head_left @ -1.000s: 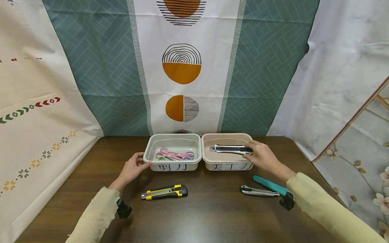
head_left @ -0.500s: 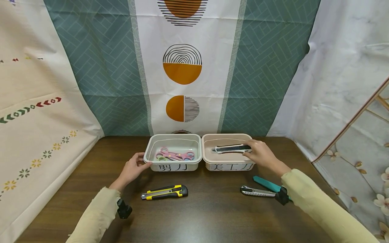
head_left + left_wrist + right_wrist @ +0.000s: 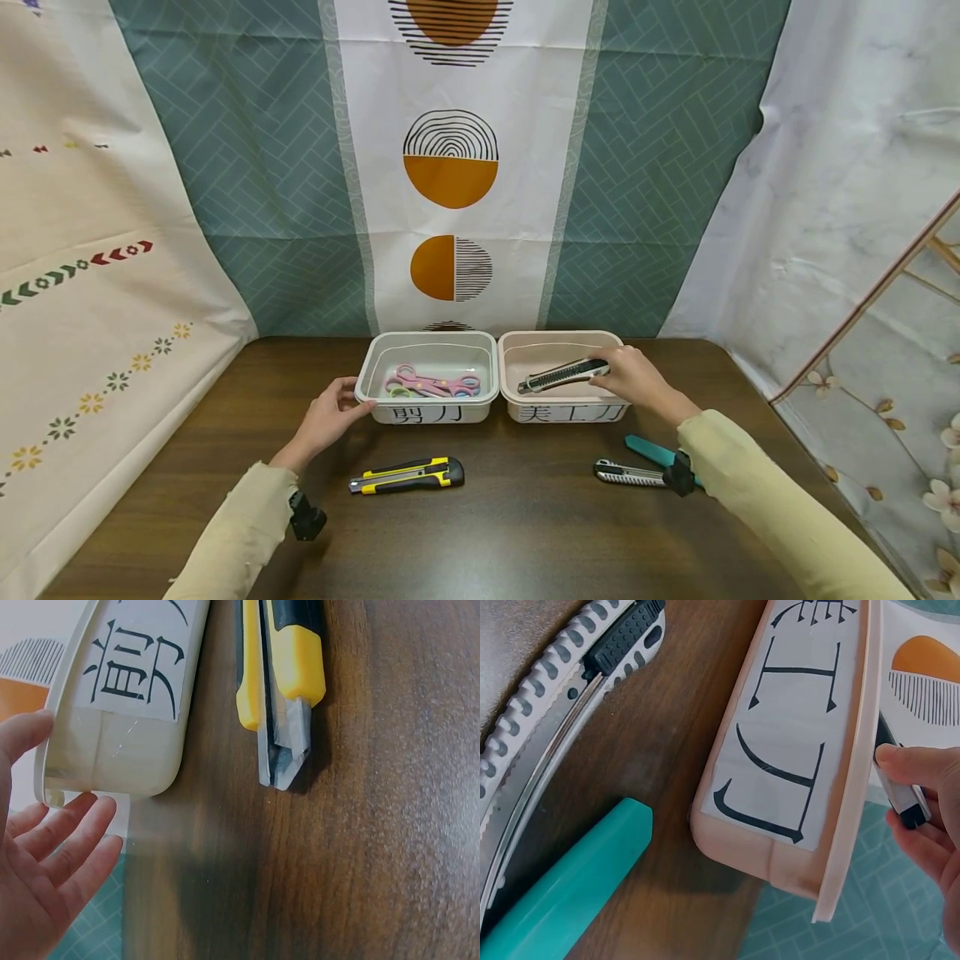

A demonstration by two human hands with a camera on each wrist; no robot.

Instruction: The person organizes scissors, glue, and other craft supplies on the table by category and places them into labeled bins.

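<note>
Right hand pinching knife over pink box, tip tilted down. Lower flat inside before letting go. Left hand steadying white box, fingers loosely spread

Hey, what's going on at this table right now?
A person's right hand holds a grey utility knife tilted over the pink bin. Their left hand rests against the white bin, which holds scissors. On the table lie a yellow utility knife, a silver utility knife and a teal tool.
</note>
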